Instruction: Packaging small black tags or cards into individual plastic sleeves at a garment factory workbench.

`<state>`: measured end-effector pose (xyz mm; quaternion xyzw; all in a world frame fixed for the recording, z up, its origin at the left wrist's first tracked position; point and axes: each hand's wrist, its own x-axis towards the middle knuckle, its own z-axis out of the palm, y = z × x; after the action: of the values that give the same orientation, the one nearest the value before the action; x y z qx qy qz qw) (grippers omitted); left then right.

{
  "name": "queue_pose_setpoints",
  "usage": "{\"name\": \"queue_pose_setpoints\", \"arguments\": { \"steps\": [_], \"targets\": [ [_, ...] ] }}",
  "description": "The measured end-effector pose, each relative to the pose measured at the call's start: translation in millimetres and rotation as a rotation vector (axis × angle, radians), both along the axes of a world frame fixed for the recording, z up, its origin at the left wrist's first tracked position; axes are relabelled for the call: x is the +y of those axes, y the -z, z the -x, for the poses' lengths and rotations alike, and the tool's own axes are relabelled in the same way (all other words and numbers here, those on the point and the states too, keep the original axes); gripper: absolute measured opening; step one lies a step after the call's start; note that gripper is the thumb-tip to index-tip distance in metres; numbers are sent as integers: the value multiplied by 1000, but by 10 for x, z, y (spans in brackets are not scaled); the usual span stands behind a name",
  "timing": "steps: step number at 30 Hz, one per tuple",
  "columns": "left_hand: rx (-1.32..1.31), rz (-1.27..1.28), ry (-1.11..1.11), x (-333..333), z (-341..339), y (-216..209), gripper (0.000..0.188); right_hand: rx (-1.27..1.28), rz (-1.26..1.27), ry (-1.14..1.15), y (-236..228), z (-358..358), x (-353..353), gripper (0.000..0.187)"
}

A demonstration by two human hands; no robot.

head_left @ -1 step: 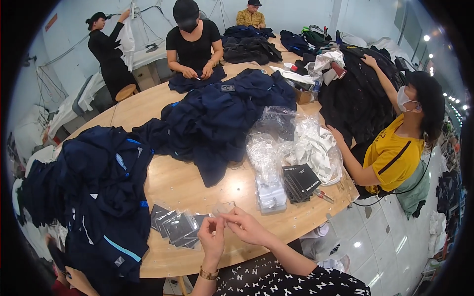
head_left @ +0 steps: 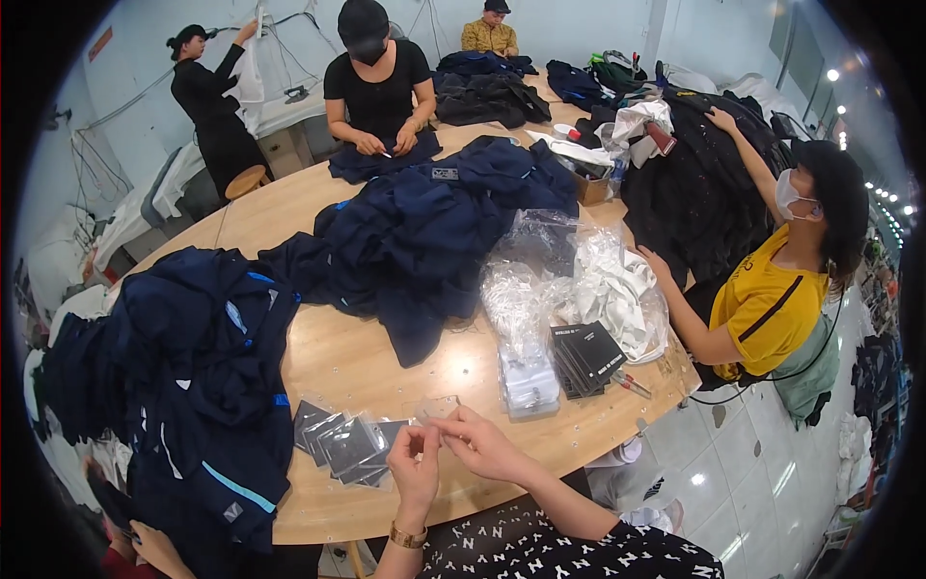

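Over the near edge of the table, my left hand (head_left: 415, 468) and my right hand (head_left: 487, 446) meet, fingertips pinched together. Between them is a small clear plastic bag (head_left: 437, 407), mostly see-through, so its outline is hard to follow. Just left of my hands, several black cards in clear sleeves (head_left: 349, 446) lie fanned out and overlapping. To the right of my hands lies a bundle of clear plastic bags (head_left: 529, 381). Beside it rests a stack of loose black cards (head_left: 588, 355).
Navy garments (head_left: 415, 241) are heaped mid-table and at the left (head_left: 203, 376). White strips in clear plastic (head_left: 622, 304) lie at the right, near a pen (head_left: 633, 384). A person in yellow (head_left: 767, 309) handles dark garments; another in black (head_left: 381, 96) works across the table.
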<state>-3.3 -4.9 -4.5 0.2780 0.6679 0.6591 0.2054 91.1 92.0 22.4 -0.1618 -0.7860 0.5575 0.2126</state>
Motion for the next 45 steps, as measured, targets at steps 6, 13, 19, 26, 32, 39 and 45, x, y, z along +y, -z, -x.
{"name": "queue_pose_setpoints", "arguments": {
  "steps": [6, 13, 19, 26, 32, 39, 45],
  "targets": [
    [-81, -36, 46, -2, 3, -11, 17, -93, 165, 30, -78, -33, 3, 25],
    [-56, -59, 78, -18, -35, -35, 17, 37, 240, -23, 8, -13, 43, 23],
    [7, -68, 54, 7, -75, -58, 18, 126, 489, -4, 191, 38, 6, 22],
    [299, 122, 60, 88, -151, -7, 24, 139, -206, 285, 144, 72, -160, 18],
    [266, -7, 36, 132, -108, 112, 25, 236, -192, 287, 189, 120, -104, 14],
    [519, 45, 69, 167, -79, 132, 20, 113, -179, 168, 279, -15, 78, 18],
    [693, 220, -20, 99, -62, 108, 13, 25, -544, 351, 228, -17, 10, 29]
  ]
}}
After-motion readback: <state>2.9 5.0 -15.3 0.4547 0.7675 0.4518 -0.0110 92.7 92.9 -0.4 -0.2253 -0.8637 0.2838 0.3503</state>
